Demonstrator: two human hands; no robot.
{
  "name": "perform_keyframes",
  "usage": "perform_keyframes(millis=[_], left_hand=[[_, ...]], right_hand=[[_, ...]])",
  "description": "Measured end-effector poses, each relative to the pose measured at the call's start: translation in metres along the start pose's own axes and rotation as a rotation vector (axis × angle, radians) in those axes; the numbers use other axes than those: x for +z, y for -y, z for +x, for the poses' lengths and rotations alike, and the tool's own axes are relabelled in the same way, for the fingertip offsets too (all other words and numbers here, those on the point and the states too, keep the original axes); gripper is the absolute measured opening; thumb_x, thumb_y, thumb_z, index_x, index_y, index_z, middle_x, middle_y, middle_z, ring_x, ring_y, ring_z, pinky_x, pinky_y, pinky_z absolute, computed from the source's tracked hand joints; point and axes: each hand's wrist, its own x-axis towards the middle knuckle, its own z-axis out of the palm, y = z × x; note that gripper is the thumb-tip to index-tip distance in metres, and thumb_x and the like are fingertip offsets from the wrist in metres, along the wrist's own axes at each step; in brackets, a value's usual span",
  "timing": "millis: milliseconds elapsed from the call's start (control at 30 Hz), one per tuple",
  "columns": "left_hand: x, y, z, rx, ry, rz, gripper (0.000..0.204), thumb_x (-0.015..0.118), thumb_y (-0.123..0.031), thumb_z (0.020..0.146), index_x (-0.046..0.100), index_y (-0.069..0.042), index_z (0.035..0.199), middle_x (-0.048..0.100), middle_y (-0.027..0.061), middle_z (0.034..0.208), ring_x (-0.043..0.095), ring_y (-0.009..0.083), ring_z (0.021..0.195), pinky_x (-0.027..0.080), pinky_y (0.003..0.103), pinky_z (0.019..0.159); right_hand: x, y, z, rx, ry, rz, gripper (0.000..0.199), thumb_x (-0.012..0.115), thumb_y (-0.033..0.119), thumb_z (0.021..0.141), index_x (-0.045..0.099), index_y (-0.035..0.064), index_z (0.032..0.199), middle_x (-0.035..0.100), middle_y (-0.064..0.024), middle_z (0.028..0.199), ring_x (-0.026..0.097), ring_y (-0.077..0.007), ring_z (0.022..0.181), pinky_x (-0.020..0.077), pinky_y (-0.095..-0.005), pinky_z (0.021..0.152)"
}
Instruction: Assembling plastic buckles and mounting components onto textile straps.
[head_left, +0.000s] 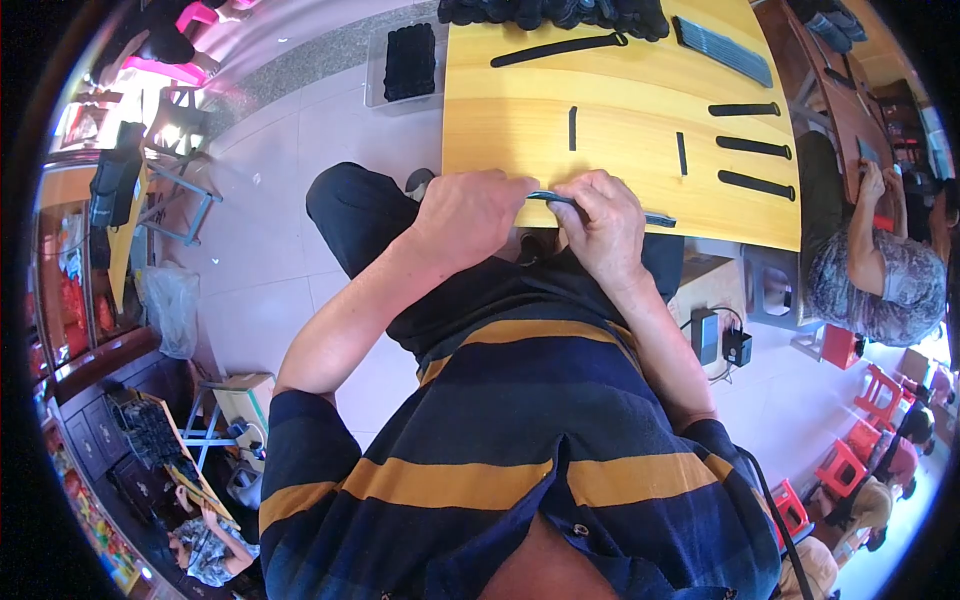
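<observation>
At the near edge of the yellow counter (640, 90), the left hand (470, 212) and the right hand (605, 225) are holding a dark strap (548, 196) between them, each grip pinching it narrowly. A dark strip (660, 220) is showing past the right hand toward the near right corner. Three black looped straps (753, 147) are lying along the right edge, two short black strips (573, 128) are lying mid-counter, a black pile (560, 12) is lining the far edge.
</observation>
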Motion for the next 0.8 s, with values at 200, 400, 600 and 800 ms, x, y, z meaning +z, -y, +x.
perform_keyframes(millis=[200,400,600,800], left_hand=[[-0.0016,-0.0013,0.0012,0.006,0.023,0.031,0.022,0.064,-0.015,0.094,0.076,-0.015,0.112,0.071,0.0105,0.083,0.071,0.0338,0.078,0.058,0.047,0.066],[-0.0068,-0.0060,0.0038,-0.003,0.053,0.068,0.021,0.064,-0.015,0.093,0.076,-0.015,0.110,0.071,0.0101,0.083,0.071,0.0338,0.079,0.057,0.048,0.067],[-0.0062,-0.0058,0.0041,0.000,0.050,0.075,0.021,0.064,-0.016,0.093,0.077,-0.016,0.110,0.071,0.0099,0.083,0.071,0.0336,0.078,0.057,0.048,0.066],[-0.0067,-0.0075,0.0072,-0.006,0.069,0.097,0.021,0.063,-0.017,0.094,0.077,-0.016,0.109,0.071,0.0100,0.083,0.072,0.0336,0.078,0.057,0.048,0.065]], right_hand=[[0.0008,-0.0010,-0.0008,-0.007,-0.002,-0.010,0.017,0.084,0.008,0.078,0.075,0.0076,0.093,0.068,-0.0063,0.086,0.067,-0.0273,0.082,0.0534,-0.0385,0.072],[0.0014,-0.0011,-0.0012,-0.009,-0.011,-0.008,0.017,0.084,0.008,0.078,0.075,0.0077,0.093,0.068,-0.0061,0.086,0.067,-0.0272,0.082,0.0533,-0.0386,0.072],[0.0014,-0.0014,-0.0006,-0.010,-0.007,-0.008,0.016,0.083,0.008,0.078,0.075,0.0074,0.092,0.068,-0.0061,0.086,0.067,-0.0272,0.082,0.0535,-0.0387,0.072],[0.0010,-0.0009,-0.0001,-0.012,-0.003,-0.008,0.016,0.083,0.008,0.078,0.075,0.0069,0.092,0.068,-0.0061,0.085,0.067,-0.0272,0.081,0.0533,-0.0386,0.072]])
